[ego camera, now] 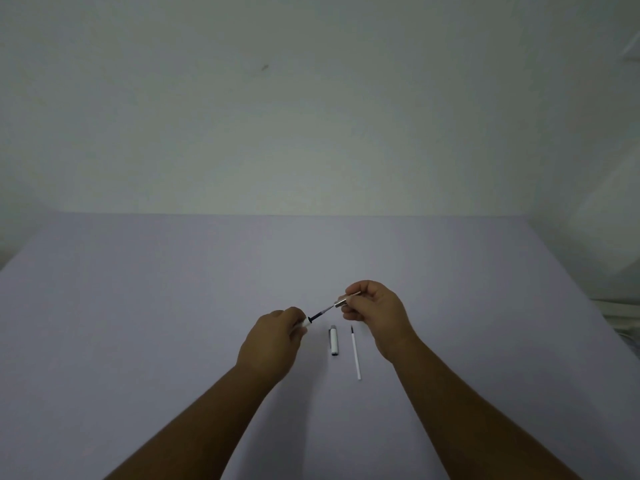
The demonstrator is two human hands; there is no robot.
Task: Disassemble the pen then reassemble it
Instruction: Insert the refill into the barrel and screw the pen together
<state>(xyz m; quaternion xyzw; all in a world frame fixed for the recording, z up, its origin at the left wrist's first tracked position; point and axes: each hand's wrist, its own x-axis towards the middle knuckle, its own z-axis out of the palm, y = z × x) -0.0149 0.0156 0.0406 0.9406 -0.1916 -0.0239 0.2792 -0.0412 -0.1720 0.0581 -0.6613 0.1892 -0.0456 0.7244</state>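
My left hand [273, 341] grips a white pen barrel [305, 323], of which only the end shows past my fingers. A thin dark inner piece [320, 312] runs from that end up to a silver metal part [341, 302] pinched in my right hand [375, 315]. Both hands are held just above the table. On the table between them lies a white pen cap [334, 341] with a grey end. Beside it, to the right, lies a thin white refill [355, 353] with a dark tip pointing away from me.
The work surface is a pale lilac table [173, 323] that meets a plain light wall [311, 116] at the back. Something white and crumpled [620, 317] lies past the table's right edge.
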